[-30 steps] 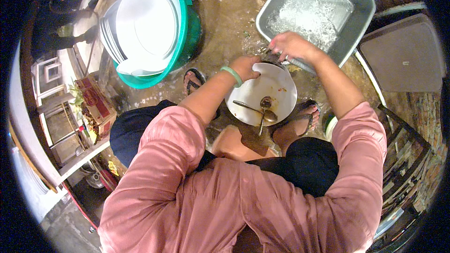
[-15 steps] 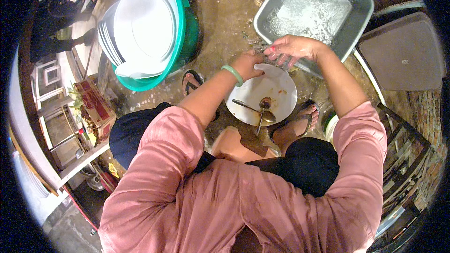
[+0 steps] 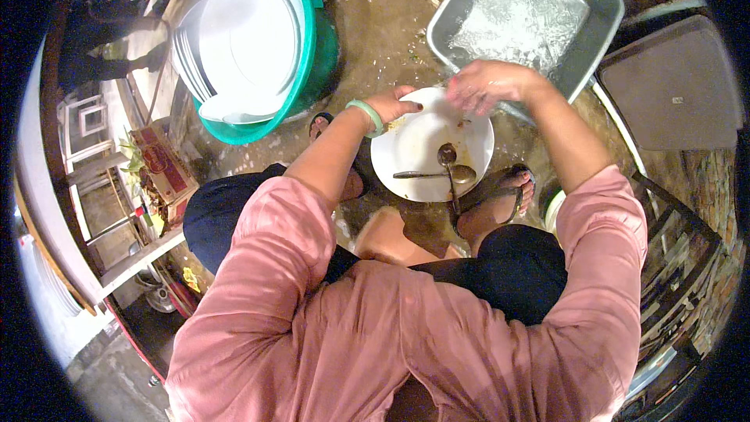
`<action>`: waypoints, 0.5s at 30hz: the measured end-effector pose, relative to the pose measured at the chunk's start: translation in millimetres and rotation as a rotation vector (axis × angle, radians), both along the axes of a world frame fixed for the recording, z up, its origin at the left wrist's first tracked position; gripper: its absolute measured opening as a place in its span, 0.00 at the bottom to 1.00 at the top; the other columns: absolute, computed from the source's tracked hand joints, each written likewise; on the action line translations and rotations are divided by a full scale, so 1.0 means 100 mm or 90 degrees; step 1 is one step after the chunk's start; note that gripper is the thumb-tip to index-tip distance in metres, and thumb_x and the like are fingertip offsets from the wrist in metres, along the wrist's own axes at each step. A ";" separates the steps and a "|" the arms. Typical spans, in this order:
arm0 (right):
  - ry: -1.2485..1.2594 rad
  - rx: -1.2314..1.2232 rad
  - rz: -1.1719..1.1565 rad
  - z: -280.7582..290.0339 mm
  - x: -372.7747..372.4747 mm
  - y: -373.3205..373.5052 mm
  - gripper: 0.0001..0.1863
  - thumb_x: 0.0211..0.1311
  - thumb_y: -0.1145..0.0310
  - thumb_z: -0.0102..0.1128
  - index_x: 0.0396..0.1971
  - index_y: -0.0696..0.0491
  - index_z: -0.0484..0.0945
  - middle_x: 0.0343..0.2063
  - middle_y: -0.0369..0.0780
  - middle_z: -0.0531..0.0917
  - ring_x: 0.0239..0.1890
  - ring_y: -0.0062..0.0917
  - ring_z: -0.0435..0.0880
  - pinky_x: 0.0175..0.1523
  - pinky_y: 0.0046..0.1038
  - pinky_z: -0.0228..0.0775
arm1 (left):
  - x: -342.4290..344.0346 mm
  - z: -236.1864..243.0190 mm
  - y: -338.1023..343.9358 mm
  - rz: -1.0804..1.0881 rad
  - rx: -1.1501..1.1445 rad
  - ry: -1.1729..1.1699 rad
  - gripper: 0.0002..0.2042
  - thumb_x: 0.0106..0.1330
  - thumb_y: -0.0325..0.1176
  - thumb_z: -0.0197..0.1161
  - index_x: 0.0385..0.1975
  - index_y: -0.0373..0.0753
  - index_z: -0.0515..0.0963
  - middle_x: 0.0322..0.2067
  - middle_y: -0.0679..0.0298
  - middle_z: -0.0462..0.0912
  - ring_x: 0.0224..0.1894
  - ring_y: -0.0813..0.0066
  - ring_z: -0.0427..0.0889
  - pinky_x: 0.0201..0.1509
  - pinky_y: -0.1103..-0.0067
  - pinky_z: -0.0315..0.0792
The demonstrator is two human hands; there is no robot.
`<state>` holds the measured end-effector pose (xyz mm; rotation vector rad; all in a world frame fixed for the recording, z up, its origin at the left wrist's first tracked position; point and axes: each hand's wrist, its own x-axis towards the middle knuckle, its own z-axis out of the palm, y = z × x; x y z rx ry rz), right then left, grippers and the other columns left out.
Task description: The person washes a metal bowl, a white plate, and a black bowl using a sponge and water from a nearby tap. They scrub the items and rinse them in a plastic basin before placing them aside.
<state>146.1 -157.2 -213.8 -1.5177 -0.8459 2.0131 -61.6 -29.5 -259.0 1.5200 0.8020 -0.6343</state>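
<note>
A white plate (image 3: 422,137), soiled with brown food bits, is between my feet. Two spoons lie crossed on it: one spoon (image 3: 418,175) with its handle to the left, the other spoon (image 3: 452,187) with its handle toward me. My left hand (image 3: 391,107), a pale green bangle at its wrist, grips the plate's far left rim with the thumb on top; its other fingers are partly hidden. My right hand (image 3: 494,84) is over the far right rim, its fingers smeared by motion, close to a grey basin (image 3: 453,19) of water.
At the far left a green tub (image 3: 319,47) holds a stack of white plates (image 3: 250,39). A grey-brown lid or panel (image 3: 672,86) leans at the right. Beside it runs a white pipe (image 3: 617,121). A red and brown carton (image 3: 160,164) stands at left on the wet floor (image 3: 383,16).
My left hand has moved left, away from my right hand, to the plate's left rim. The plate has shifted slightly left and the spoons on it have turned. Splashing water no longer shows between the hands.
</note>
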 end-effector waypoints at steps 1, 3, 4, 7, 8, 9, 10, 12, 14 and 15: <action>-0.094 0.069 0.107 0.09 -0.08 0.02 0.18 0.54 0.55 0.50 0.35 0.54 0.73 0.29 0.38 0.77 0.29 0.22 0.76 0.36 0.28 0.69 | 0.06 0.20 -0.02 0.017 -0.004 0.011 0.24 0.51 0.46 0.57 0.46 0.39 0.68 0.40 0.58 0.75 0.41 0.67 0.73 0.46 0.77 0.65; -0.127 0.162 0.037 -0.12 0.01 0.01 0.17 0.54 0.56 0.50 0.35 0.54 0.74 0.29 0.37 0.77 0.29 0.21 0.75 0.36 0.26 0.69 | 0.16 0.71 -0.06 0.047 -0.007 0.037 0.23 0.51 0.45 0.57 0.45 0.38 0.69 0.38 0.57 0.76 0.40 0.67 0.74 0.46 0.77 0.65; -0.143 0.210 0.005 -0.20 0.05 -0.01 0.16 0.54 0.57 0.50 0.35 0.54 0.74 0.29 0.37 0.77 0.29 0.21 0.75 0.36 0.26 0.69 | 0.13 0.77 -0.03 0.033 0.047 0.044 0.22 0.52 0.44 0.56 0.45 0.38 0.70 0.37 0.57 0.76 0.39 0.68 0.74 0.45 0.77 0.65; -0.385 0.143 -0.276 -0.77 0.49 -0.28 0.17 0.55 0.58 0.47 0.37 0.55 0.74 0.31 0.39 0.77 0.34 0.23 0.74 0.39 0.24 0.66 | -0.04 0.93 0.15 -0.020 0.169 0.037 0.20 0.54 0.42 0.54 0.43 0.36 0.72 0.35 0.55 0.77 0.36 0.70 0.75 0.43 0.78 0.66; -0.469 0.107 -0.319 -1.09 0.70 -0.43 0.17 0.55 0.59 0.46 0.37 0.56 0.73 0.30 0.40 0.77 0.34 0.24 0.74 0.40 0.25 0.65 | -0.11 1.01 0.17 -0.004 0.189 0.043 0.19 0.54 0.42 0.54 0.43 0.36 0.72 0.35 0.56 0.78 0.35 0.71 0.76 0.43 0.78 0.66; -0.555 0.070 -0.362 -1.37 0.89 -0.55 0.17 0.55 0.60 0.46 0.37 0.57 0.73 0.30 0.41 0.77 0.34 0.25 0.74 0.40 0.26 0.64 | -0.17 1.14 0.17 0.012 0.210 0.047 0.19 0.55 0.42 0.53 0.42 0.36 0.72 0.34 0.56 0.78 0.35 0.71 0.76 0.42 0.78 0.67; -0.576 0.051 -0.355 -1.62 1.03 -0.62 0.17 0.55 0.60 0.45 0.37 0.58 0.73 0.30 0.41 0.77 0.34 0.25 0.74 0.41 0.26 0.63 | -0.21 1.26 0.16 0.026 0.229 0.049 0.19 0.55 0.42 0.53 0.42 0.35 0.72 0.34 0.57 0.78 0.34 0.71 0.76 0.41 0.78 0.67; -0.469 -0.025 -0.367 -1.78 1.12 -0.62 0.17 0.57 0.60 0.44 0.36 0.59 0.72 0.30 0.42 0.77 0.36 0.27 0.74 0.43 0.27 0.64 | -0.31 1.42 0.17 0.085 0.292 0.045 0.19 0.56 0.41 0.52 0.42 0.34 0.72 0.33 0.57 0.78 0.33 0.72 0.76 0.40 0.78 0.67; -0.151 -0.121 -0.434 -1.37 0.88 -0.42 0.17 0.57 0.59 0.45 0.34 0.59 0.72 0.30 0.42 0.77 0.36 0.27 0.76 0.42 0.28 0.67 | -0.39 1.54 0.10 0.150 0.329 0.026 0.18 0.57 0.40 0.52 0.42 0.33 0.71 0.32 0.57 0.78 0.32 0.72 0.76 0.40 0.78 0.67; 0.048 -0.149 -0.480 -0.97 0.66 -0.32 0.17 0.57 0.58 0.46 0.32 0.58 0.73 0.30 0.41 0.78 0.36 0.26 0.76 0.41 0.29 0.69 | -0.39 1.58 0.07 0.175 0.332 0.003 0.18 0.57 0.39 0.51 0.42 0.33 0.71 0.32 0.57 0.78 0.32 0.72 0.76 0.39 0.78 0.67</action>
